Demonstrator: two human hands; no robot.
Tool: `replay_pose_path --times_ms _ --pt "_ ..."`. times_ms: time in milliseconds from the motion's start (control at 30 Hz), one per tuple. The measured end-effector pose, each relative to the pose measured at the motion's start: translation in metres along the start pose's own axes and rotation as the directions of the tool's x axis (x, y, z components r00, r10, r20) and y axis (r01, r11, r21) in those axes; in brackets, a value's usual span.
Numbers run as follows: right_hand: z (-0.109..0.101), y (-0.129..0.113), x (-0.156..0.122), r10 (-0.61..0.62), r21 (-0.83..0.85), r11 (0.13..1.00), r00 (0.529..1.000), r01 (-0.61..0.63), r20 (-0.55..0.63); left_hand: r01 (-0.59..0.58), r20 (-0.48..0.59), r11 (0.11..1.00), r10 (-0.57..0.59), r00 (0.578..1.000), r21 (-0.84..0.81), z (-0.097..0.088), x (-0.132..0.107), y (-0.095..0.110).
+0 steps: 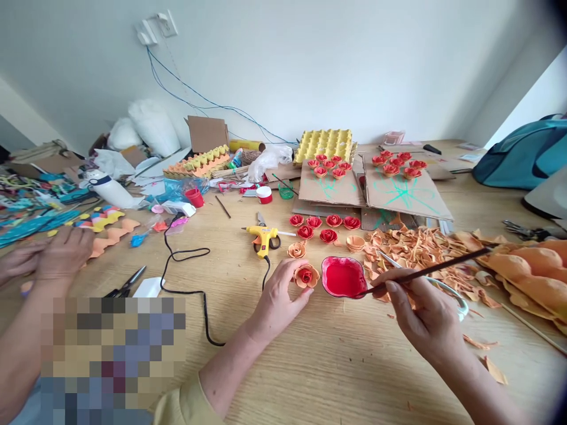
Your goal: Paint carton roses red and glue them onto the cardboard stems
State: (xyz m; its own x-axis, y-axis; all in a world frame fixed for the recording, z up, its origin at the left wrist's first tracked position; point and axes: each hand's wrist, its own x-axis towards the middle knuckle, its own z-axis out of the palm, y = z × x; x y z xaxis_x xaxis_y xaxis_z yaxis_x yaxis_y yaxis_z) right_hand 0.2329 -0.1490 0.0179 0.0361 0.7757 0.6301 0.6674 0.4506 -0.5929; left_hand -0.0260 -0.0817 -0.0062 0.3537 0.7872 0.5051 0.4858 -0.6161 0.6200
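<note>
My left hand (278, 299) pinches a small orange paper rose (306, 275) with a red-painted centre, holding it just above the wooden table (336, 360). My right hand (420, 310) grips a thin dark paintbrush (436, 267), its tip dipped at the edge of a small dish of red paint (344, 277) beside the rose. Several finished red roses (325, 224) lie in rows behind the dish, with unpainted orange ones (296, 250) near them.
A yellow glue gun (262, 237) with a black cord lies left of the roses. Orange egg-carton scraps (420, 245) pile up at right. Cardboard sheets (398, 192) carry more red roses. Another person's hands (53, 254) rest at far left, near scissors (126, 283).
</note>
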Motion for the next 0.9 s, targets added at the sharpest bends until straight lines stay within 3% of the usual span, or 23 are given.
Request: replay_pose_path --times_ms 167,333,500,633,900 --pt "0.002 -0.003 -0.008 0.085 0.215 0.975 0.992 -0.064 -0.090 -0.085 0.005 0.996 0.085 0.996 -0.017 0.001 -0.002 0.004" --pt "0.003 -0.018 -0.007 -0.066 0.283 0.956 0.997 0.076 -0.045 -0.122 0.085 0.991 0.126 0.988 -0.052 0.004 -0.005 0.007" --pt "0.001 -0.025 -0.004 -0.172 0.325 0.934 0.984 0.150 0.040 -0.055 0.137 0.993 0.068 0.988 -0.100 0.004 -0.006 0.012" --pt "0.001 -0.022 -0.005 -0.193 0.303 0.939 0.978 0.161 0.076 0.012 0.171 0.991 0.012 0.985 -0.135 0.002 -0.006 0.017" --pt "0.002 -0.020 -0.005 -0.204 0.302 0.940 0.971 0.160 0.120 0.028 0.214 0.984 0.010 0.977 -0.174 0.002 -0.007 0.018"
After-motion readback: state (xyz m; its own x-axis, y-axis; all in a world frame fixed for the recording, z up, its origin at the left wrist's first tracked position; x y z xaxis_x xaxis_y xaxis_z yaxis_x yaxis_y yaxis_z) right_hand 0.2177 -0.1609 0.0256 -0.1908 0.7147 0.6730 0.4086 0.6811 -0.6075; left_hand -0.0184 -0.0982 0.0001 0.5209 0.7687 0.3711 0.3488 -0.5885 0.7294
